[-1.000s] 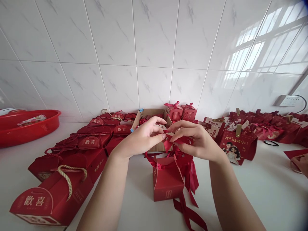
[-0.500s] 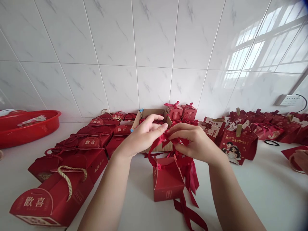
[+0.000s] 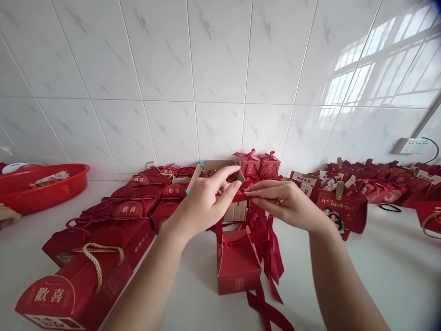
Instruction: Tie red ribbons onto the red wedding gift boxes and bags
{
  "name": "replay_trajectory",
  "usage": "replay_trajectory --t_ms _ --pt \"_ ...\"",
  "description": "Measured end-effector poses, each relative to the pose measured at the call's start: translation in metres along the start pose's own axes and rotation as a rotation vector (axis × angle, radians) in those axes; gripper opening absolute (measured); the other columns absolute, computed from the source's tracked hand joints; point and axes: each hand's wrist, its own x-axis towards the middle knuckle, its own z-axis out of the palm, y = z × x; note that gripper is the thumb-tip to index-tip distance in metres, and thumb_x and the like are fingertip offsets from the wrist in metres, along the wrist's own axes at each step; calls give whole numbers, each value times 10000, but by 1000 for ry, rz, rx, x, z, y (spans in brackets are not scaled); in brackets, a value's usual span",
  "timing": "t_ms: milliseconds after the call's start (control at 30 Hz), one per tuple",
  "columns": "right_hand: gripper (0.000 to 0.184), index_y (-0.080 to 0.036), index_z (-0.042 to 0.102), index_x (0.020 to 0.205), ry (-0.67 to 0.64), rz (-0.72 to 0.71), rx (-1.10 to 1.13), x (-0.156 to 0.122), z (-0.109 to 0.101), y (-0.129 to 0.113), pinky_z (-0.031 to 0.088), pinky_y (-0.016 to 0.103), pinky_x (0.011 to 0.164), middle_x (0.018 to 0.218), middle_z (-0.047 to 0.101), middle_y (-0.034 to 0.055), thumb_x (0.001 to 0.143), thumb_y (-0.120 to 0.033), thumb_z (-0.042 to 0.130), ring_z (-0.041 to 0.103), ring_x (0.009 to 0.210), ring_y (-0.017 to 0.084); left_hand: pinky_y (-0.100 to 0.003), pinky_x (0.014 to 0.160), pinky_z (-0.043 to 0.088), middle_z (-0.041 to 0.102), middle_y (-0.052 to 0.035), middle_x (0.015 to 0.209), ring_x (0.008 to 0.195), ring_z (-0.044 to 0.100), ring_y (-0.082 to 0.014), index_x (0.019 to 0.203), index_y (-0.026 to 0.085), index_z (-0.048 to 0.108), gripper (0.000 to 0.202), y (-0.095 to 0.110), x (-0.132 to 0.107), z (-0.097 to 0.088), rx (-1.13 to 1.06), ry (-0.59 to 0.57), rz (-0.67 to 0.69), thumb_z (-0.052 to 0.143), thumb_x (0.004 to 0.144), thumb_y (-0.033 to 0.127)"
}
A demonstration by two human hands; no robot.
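Note:
A small red gift box (image 3: 239, 269) stands on the white table with its top flaps up. Above and behind it, my left hand (image 3: 212, 197) pinches a red ribbon (image 3: 237, 197) between thumb and fingers. My right hand (image 3: 285, 200) grips the same ribbon a little to the right, fingertips pressed together. The stretch of ribbon between the hands is short, and part of it is hidden by my fingers. More loose red ribbons (image 3: 274, 257) hang and trail beside the box.
Rows of red boxes (image 3: 131, 209) fill the left. An open cardboard box (image 3: 237, 214) and two bow-tied boxes (image 3: 270, 164) stand behind. Red bags (image 3: 341, 207) crowd the right, near a black band (image 3: 390, 208). Another person's hand (image 3: 7, 216) shows by a red basin (image 3: 55, 188).
My hands have drawn slightly apart, and the ribbon between them looks straighter. At the right edge a hand has left view; another hand has appeared at the left edge.

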Motion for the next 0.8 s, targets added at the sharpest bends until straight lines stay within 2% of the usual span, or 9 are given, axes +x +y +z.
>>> replay_trajectory --t_ms 100,200,333,433,500,567,633,700,800 --pt "223 -216 746 1016 -6 39 -39 -10 -5 6 553 315 757 1026 711 76 924 -265 549 663 924 215 -232 549 366 615 31 674 450 403 -86 1309 238 533 405 0 -6 -8 206 -16 60 426 954 401" --pt "231 -189 743 855 3 106 -71 -28 -12 12 526 302 670 859 700 80 920 -310 557 649 802 210 -252 642 409 666 -4 796 548 503 -114 1279 242 571 378 -8 -16 -21 386 -10 82 449 935 341" --pt "330 -191 632 677 -72 245 -141 -62 -18 23 448 281 568 679 607 43 938 -339 496 546 629 162 -256 601 401 621 -24 759 643 561 -167 1263 252 592 404 -32 -39 -36 557 -49 -53 435 891 258" --pt "334 -197 547 624 -102 405 -273 -91 -20 40 378 273 500 630 561 27 915 -350 483 479 559 148 -279 633 413 606 -38 721 676 567 -200 1227 201 607 433 -59 -61 -39 653 -112 -128 408 843 182" --pt "282 -199 551 633 -170 531 -354 -110 -18 53 380 275 516 644 590 28 879 -326 497 502 558 152 -287 652 418 606 -39 709 704 574 -210 1140 199 629 411 -77 -77 -37 676 -191 -153 376 825 124" --pt "226 -200 582 655 -246 660 -419 -126 -15 63 384 279 534 665 624 35 844 -295 503 545 583 167 -278 610 399 607 -40 708 711 575 -212 979 210 636 393 -91 -93 -31 695 -273 -176 344 781 38" --pt "202 -199 601 664 -319 764 -451 -138 -10 69 378 283 535 669 641 42 821 -280 502 574 602 184 -263 546 355 593 -38 686 674 557 -204 834 210 596 374 -99 -108 -22 732 -300 -196 334 717 -31" --pt "202 -198 609 671 -381 822 -438 -146 -6 71 371 284 527 675 650 43 815 -276 491 585 606 190 -258 529 338 585 -34 666 646 546 -195 749 201 547 359 -102 -119 -14 764 -323 -198 325 679 -73" --pt "221 -205 623 670 -423 825 -411 -152 -1 71 372 282 506 680 657 37 820 -271 475 585 586 183 -272 568 370 613 -38 679 653 558 -193 727 185 543 412 -103 -127 -2 798 -380 -177 284 655 -128"
